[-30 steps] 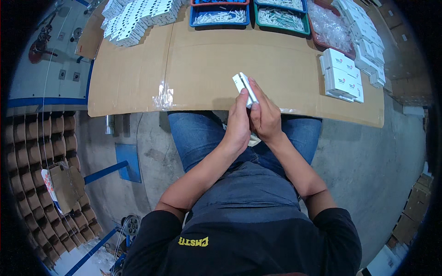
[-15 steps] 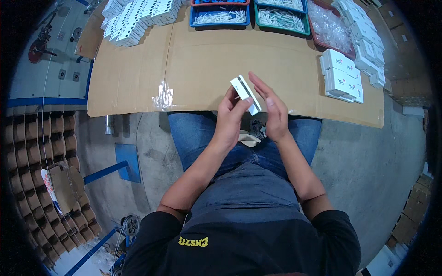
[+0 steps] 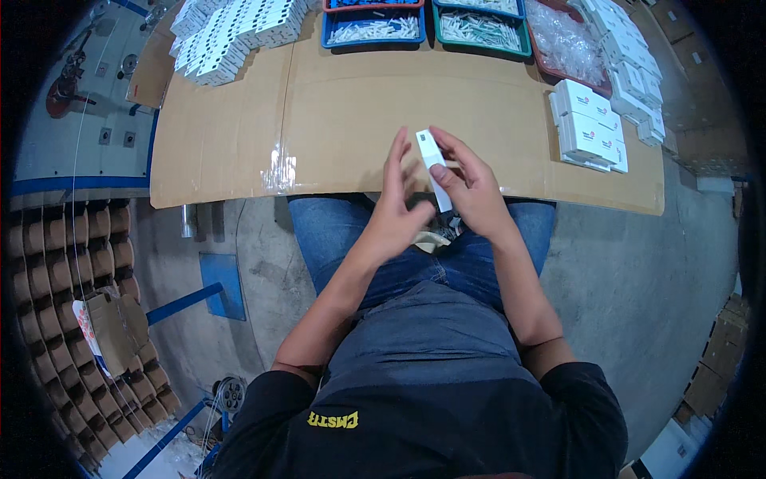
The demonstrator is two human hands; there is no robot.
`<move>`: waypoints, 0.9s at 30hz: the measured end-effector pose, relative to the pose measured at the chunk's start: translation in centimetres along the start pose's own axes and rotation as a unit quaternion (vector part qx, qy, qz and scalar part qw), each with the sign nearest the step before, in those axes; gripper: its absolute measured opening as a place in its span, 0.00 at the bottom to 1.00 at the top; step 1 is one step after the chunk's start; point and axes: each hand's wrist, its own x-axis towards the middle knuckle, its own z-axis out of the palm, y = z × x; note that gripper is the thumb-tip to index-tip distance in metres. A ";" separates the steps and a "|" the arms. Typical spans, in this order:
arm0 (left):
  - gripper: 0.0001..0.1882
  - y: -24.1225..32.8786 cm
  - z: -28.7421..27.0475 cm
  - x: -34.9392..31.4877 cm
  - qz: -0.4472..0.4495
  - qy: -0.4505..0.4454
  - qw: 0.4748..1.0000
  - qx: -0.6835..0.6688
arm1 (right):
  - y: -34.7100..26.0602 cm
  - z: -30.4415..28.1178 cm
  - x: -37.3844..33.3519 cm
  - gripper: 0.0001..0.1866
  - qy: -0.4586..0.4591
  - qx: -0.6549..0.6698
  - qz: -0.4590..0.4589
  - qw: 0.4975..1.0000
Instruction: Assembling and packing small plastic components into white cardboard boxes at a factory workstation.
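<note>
A slim white box [image 3: 432, 150] with a small dark printed mark near its far end stands tilted in front of me, above the near edge of the cardboard-covered table. My right hand [image 3: 483, 203] grips it, thumb on the face toward me and fingers behind its right side. Just left of the box is my left hand [image 3: 391, 215], its fingers raised and apart and its thumb stretched toward the box's lower part. Nothing is seen in that hand. Whether the left thumb touches the box, I cannot tell.
A cardboard sheet [image 3: 343, 120] covers the table. White boxes [image 3: 239, 40] stand packed at the far left. A blue tray [image 3: 373, 45] and a green tray [image 3: 487, 53] hold slim white pieces. Clear plastic [image 3: 562, 44] fills a reddish tray; more white boxes [image 3: 590, 137] are stacked at right.
The white box has passed from my left hand to my right and turned, so a plain white face shows instead of the side with a dark strip. My left fingers have opened.
</note>
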 end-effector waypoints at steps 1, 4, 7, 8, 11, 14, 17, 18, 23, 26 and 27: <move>0.44 0.4 -0.1 0.0 0.000 0.000 1.000 0.000 | 0.1 0.0 0.0 0.34 0.017 -0.091 -0.071 0.993; 0.35 2.1 -0.9 0.1 -0.289 0.004 0.914 -0.285 | 0.4 -0.3 -0.3 0.38 0.022 -0.239 -0.178 0.954; 0.35 2.5 -0.4 0.0 -0.269 -0.038 0.903 -0.333 | 0.8 0.1 -0.4 0.40 -0.003 -0.296 -0.237 0.926; 0.35 2.9 0.2 -0.1 -0.268 -0.037 0.903 -0.333 | 1.0 0.2 -0.4 0.41 -0.014 -0.295 -0.258 0.920; 0.33 3.7 2.1 -0.4 -0.257 0.014 0.927 -0.273 | 1.5 0.2 -0.3 0.39 0.000 -0.307 -0.287 0.907; 0.32 2.7 2.4 -0.5 -0.226 0.035 0.933 -0.278 | 2.1 0.2 -0.1 0.36 0.013 -0.324 -0.316 0.891; 0.31 2.1 2.3 -0.5 -0.217 0.042 0.934 -0.280 | 2.1 0.1 -0.2 0.34 0.007 -0.293 -0.308 0.905; 0.30 2.2 2.2 -0.5 -0.224 0.045 0.931 -0.284 | 2.2 0.0 -0.3 0.34 0.007 -0.293 -0.307 0.906; 0.28 1.9 1.2 -0.4 -0.235 0.037 0.927 -0.289 | 2.2 -0.1 0.0 0.36 -0.037 -0.298 -0.265 0.916; 0.29 1.2 0.6 -0.1 -0.254 0.047 0.938 -0.233 | 1.6 0.1 0.0 0.38 -0.051 -0.226 -0.259 0.938; 0.31 1.3 0.7 0.0 -0.186 0.052 0.956 -0.221 | 1.6 0.1 0.0 0.38 -0.051 -0.226 -0.259 0.938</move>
